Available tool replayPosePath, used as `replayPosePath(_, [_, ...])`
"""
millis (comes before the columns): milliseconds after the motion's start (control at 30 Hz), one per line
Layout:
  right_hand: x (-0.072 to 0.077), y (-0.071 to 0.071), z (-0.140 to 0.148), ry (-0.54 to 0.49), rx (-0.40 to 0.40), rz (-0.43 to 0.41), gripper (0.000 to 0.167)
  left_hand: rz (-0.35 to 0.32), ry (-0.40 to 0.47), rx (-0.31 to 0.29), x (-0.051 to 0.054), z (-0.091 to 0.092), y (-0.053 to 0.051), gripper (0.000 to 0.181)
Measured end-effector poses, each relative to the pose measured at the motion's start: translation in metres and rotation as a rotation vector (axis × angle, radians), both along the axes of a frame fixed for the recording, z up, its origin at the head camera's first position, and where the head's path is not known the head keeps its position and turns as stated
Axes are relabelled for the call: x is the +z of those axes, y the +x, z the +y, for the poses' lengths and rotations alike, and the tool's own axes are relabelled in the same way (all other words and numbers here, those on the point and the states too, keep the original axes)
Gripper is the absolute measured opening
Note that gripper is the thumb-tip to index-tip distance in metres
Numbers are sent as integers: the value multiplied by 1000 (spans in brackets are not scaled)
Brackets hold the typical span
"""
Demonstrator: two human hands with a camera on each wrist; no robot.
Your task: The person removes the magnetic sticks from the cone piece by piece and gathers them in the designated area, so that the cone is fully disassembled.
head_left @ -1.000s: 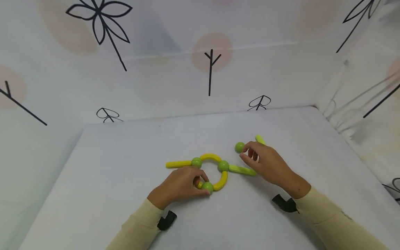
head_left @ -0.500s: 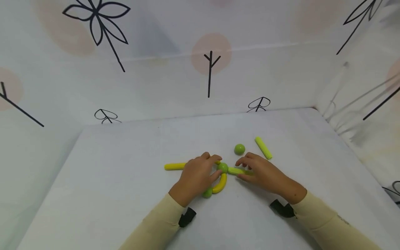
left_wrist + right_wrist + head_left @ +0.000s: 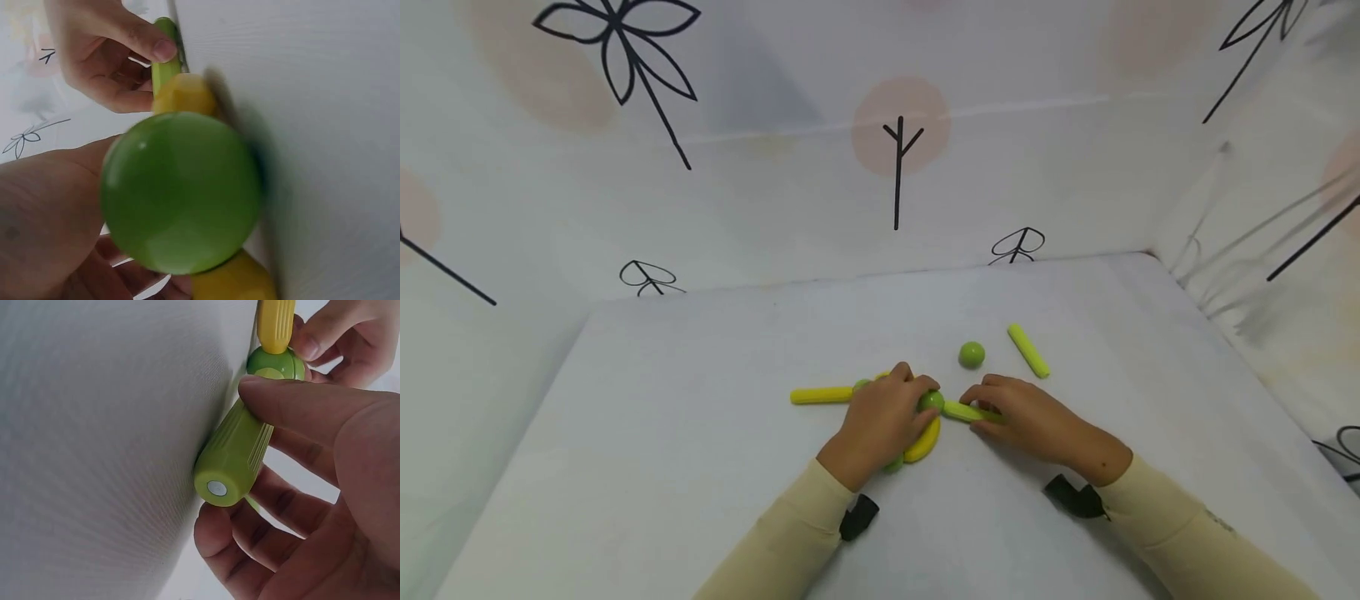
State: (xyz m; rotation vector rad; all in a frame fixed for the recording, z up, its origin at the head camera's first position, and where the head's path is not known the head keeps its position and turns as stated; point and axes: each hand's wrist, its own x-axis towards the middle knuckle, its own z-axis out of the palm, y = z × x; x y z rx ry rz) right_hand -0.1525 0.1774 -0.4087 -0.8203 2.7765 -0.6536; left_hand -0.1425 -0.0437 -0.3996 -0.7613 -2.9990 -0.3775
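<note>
My left hand [image 3: 880, 425] pinches the green ball [image 3: 932, 402] at the right of a ring of yellow curved sticks [image 3: 922, 442] and green balls. With thumb and fingers my right hand [image 3: 1037, 421] grips the light green stick [image 3: 958, 410], whose inner end meets that ball. In the right wrist view the stick [image 3: 231, 450] shows a round metal spot on its free end. A straight yellow stick [image 3: 822, 395] points left from the ring. Another green ball [image 3: 181, 192] fills the middle of the left wrist view. My left hand covers part of the ring.
A loose green ball [image 3: 972, 355] and a loose light green stick [image 3: 1028, 351] lie on the white table [image 3: 662, 467] beyond my right hand. White walls with black line drawings stand behind and at both sides.
My left hand has left the ring's lower ball and moved up and right onto its right ball. My right hand has come from beside the loose ball down to the attached light green stick.
</note>
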Motion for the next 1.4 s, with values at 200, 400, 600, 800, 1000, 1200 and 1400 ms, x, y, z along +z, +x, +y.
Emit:
replayPosePath(200, [1,-1,1,-3,1,18,28,9,8,11,0,1,-2,34])
replayPosePath(400, [0,-2,0,-11,7,22,28,-6,17,30,1,2,-1,33])
replayPosePath(600, [2,-3,0,3,18,27,26,5,38,48,3,2,-1,30])
replayPosePath(800, [3,-3,2,-12,31,-32,25,-26,17,53,-1,2,0,30])
replayPosePath(1000, [-3,-5,7,-61,69,-65,27,-14,10,49,-5,2,3,30])
replayPosePath(1200, [-3,-11,16,-124,77,-117,30,-1,12,51,-4,3,2,30])
replayPosePath(1400, [5,-16,23,-170,-15,5,28,-3,22,55,-3,4,1,30])
